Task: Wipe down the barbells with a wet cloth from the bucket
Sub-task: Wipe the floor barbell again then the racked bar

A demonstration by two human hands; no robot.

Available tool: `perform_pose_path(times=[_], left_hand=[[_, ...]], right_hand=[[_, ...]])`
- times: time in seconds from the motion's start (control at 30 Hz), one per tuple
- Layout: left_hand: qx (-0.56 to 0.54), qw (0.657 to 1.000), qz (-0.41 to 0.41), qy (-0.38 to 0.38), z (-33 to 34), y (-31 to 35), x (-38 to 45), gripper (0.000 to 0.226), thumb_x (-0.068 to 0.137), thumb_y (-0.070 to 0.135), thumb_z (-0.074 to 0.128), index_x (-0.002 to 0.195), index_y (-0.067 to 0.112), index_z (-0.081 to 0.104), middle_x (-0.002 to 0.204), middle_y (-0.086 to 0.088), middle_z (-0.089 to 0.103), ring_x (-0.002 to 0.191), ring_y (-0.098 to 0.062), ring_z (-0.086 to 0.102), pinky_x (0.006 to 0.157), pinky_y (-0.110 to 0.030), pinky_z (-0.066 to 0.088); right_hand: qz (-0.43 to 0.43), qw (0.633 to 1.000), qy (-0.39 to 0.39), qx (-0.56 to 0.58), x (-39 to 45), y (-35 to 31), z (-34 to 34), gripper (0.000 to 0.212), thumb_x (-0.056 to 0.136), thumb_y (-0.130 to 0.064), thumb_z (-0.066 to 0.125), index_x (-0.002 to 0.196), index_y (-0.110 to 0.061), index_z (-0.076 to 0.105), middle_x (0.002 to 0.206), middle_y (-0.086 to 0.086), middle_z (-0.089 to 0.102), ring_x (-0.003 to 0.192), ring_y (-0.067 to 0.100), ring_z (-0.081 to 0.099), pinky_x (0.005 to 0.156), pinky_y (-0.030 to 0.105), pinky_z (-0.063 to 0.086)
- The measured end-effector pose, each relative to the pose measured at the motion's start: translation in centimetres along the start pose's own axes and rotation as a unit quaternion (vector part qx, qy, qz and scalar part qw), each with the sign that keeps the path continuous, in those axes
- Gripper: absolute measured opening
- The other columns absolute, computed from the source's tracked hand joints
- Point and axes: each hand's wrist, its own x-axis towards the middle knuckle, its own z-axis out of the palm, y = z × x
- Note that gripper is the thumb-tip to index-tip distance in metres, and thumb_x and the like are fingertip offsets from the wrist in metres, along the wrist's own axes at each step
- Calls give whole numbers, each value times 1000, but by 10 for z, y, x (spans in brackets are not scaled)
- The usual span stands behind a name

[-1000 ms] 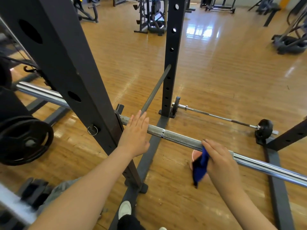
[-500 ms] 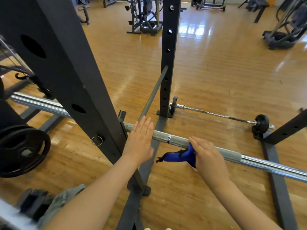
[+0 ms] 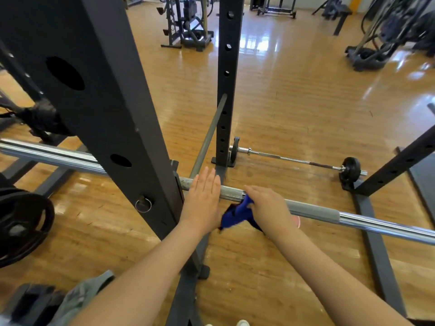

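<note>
Two hands are on the bar (image 3: 313,211), whose long axis runs from far left, behind the near post (image 3: 106,114), down to the right edge, about level on the rack. My left hand (image 3: 203,198) lies flat on it with straight fingers, released, just right of the post. My right hand (image 3: 266,207) sits just beside it, its grip grasping the blue cloth (image 3: 235,214) against the bar. A second barbell (image 3: 294,160) lies on the floor (image 3: 294,102) beyond, roughly parallel.
</note>
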Motion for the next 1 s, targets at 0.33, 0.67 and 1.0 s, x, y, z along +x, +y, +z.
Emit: perform_pose_path(times=[0.33,0.67,1.0], left_hand=[[2,1000,29,4,2,-7,0,83,92,34,44,149,4,-8,158,-12,-13,144,-28,-16,114,-39,-13],[-1,1000,31,7,1,-7,1,87,91,39,46,150,5,-7,158,-12,-12,145,-25,-15,112,-37,-14],[27,999,17,-2,-1,-2,-1,81,93,35,38,149,3,-10,157,-14,-14,144,-28,-16,116,-40,-10]], right_hand=[[124,984,125,15,-72,78,-20,53,63,21,69,111,-2,68,110,14,68,101,34,64,90,37,40],[-2,998,52,21,0,-14,15,45,85,-1,61,130,-5,55,127,10,59,118,29,52,97,35,42],[140,979,148,-16,-84,99,-23,53,59,24,70,108,3,68,104,19,68,94,38,65,85,47,48]])
